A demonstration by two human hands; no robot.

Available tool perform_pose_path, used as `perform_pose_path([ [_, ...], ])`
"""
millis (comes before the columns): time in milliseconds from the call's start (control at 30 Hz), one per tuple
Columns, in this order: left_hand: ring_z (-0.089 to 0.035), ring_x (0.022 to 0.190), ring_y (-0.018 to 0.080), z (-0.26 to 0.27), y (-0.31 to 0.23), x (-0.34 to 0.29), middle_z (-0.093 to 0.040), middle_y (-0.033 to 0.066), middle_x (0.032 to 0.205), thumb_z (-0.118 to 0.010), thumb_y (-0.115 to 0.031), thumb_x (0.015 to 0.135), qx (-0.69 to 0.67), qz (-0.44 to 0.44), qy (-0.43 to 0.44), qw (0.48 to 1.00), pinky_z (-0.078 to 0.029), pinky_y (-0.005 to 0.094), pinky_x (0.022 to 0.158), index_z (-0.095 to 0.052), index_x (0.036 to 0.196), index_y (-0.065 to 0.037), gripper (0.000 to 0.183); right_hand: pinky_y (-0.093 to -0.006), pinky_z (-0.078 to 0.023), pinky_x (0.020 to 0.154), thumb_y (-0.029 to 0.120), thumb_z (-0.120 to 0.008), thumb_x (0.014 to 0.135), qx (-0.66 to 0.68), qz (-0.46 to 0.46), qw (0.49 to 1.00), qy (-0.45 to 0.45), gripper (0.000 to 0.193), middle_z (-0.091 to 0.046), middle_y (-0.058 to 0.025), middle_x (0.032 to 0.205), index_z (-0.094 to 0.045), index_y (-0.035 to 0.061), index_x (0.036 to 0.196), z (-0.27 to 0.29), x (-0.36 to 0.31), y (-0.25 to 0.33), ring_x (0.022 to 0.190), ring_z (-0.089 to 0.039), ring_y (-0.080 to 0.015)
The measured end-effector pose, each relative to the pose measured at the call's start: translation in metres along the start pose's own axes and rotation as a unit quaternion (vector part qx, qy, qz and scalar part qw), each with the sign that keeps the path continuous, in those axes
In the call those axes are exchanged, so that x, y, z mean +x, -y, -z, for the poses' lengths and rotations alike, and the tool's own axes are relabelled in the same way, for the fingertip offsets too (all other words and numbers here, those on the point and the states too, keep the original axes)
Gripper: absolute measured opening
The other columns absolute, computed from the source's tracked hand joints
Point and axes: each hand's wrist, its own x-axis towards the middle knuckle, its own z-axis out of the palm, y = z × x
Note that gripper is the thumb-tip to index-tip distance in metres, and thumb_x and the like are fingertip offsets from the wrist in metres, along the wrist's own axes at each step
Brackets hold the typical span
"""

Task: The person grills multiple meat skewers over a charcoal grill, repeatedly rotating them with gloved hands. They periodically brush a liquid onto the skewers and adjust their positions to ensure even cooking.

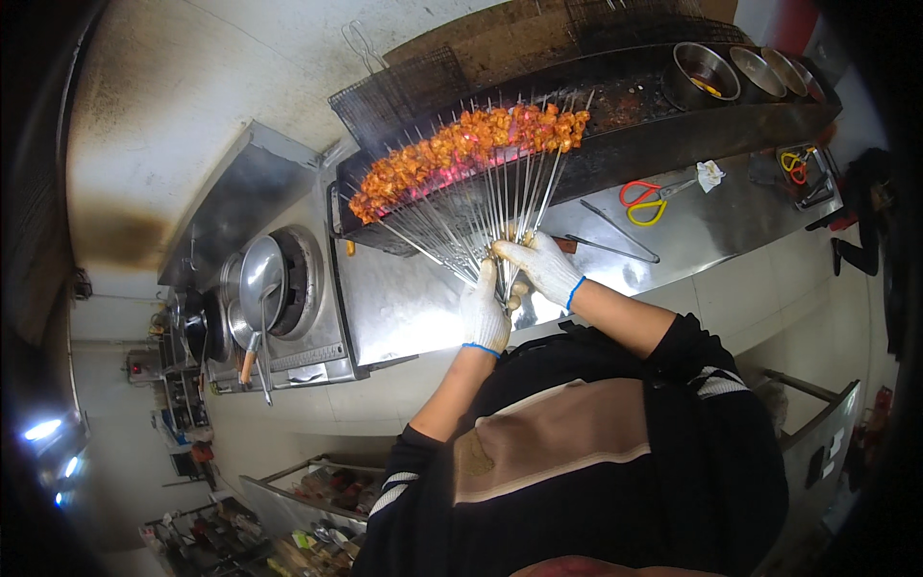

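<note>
1. Two hands in white knitted gloves with blue cuff edges — the left hand (486, 313) and the right hand (546, 269) — meet at the bare ends of a bundle of thin, silvery metal skewers (524, 192).
2. The left hand is closed on the bundle from its left side, thumb lying along the top and pointing toward the grill.
3. The right hand is closed on it from the other side, thumb reaching across the skewers; the fingers underneath are hidden on both hands.
4. From the hands the skewers fan out, carrying a thick row of orange-brown meat chunks (471, 139) above the left part of a long, blackened metal grill (663, 135). Pinkish-red patches show along the underside of the row.
5. Right of the hands, on a shiny stainless-steel counter (389, 298), lie slim metal tongs (615, 252) and scissors with one red and one yellow handle (663, 192); a crumpled white paper (710, 177) is at the scissors' blade end.
6. A round, dark-sided metal pot (707, 72) stands on the right end of the grill, and a dark wire-mesh rack (404, 91) leans behind its left end.
7. Farther left, a round, grey metal wok (262, 279) sits on a steel stove.
</note>
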Motion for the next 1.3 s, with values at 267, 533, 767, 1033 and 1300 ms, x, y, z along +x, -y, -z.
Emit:
perform_pose_path([
  [267, -0.064, 0.059, 0.0165, -0.001, 0.000, -0.003, -0.069, 0.0110, 0.089, -0.049, -0.030, 0.106, -0.007, 0.008, -0.008, 1.000, -0.044, 0.0242, 0.044, -0.057, 0.117, -0.001, 0.031, -0.0273, -0.050, 0.077, 0.015, -0.066, 0.094, 0.056, -0.061, 0.996, -0.040, 0.018, -0.068, -0.0035, 0.097, -0.068, 0.0033, 0.107, -0.002, -0.003, -0.003, 0.086, -0.062, -0.0115],
  [533, -0.063, 0.062, 0.0150, 0.002, -0.001, -0.003, -0.067, 0.0086, 0.090, -0.048, -0.033, 0.106, -0.015, -0.006, 0.015, 1.000, -0.043, 0.0229, 0.045, -0.057, 0.118, -0.003, 0.033, -0.0265, -0.053, 0.063, 0.016, -0.064, 0.095, 0.074, -0.102, 0.991, -0.036, 0.020, -0.067, -0.0048, 0.096, -0.064, 0.0039, 0.111, -0.008, -0.005, 0.006, 0.083, -0.063, -0.0126],
  [767, -0.056, 0.057, 0.0125, -0.001, -0.001, -0.004, -0.064, 0.0062, 0.086, -0.048, -0.031, 0.106, 0.011, -0.064, -0.034, 0.997, -0.041, 0.0228, 0.045, -0.057, 0.114, -0.004, 0.029, -0.0337, -0.049, 0.033, 0.016, -0.063, 0.095, 0.095, -0.072, 0.992, -0.028, 0.021, -0.067, -0.0096, 0.092, -0.063, 0.0023, 0.110, -0.018, -0.003, 0.006, 0.057, -0.064, -0.0197],
  [1033, -0.053, 0.052, 0.0110, 0.002, -0.002, -0.005, -0.062, 0.0050, 0.076, -0.048, -0.027, 0.106, 0.082, -0.098, -0.077, 0.989, -0.037, 0.0234, 0.041, -0.059, 0.107, -0.005, 0.025, -0.0386, -0.050, 0.031, 0.016, -0.062, 0.095, 0.095, -0.055, 0.993, -0.038, 0.023, -0.067, -0.0120, 0.094, -0.061, 0.0038, 0.115, -0.026, 0.005, -0.009, 0.056, -0.065, -0.0240],
  [1300, -0.051, 0.049, 0.0097, 0.001, -0.013, -0.006, -0.062, 0.0038, 0.075, -0.046, -0.025, 0.107, 0.065, -0.117, -0.117, 0.984, -0.036, 0.0232, 0.039, -0.059, 0.110, -0.004, 0.024, -0.0368, -0.051, 0.032, 0.017, -0.059, 0.098, 0.114, -0.074, 0.991, 0.003, 0.019, -0.068, -0.0089, 0.094, -0.060, 0.0078, 0.115, -0.034, 0.013, -0.014, 0.056, -0.065, -0.0223],
])
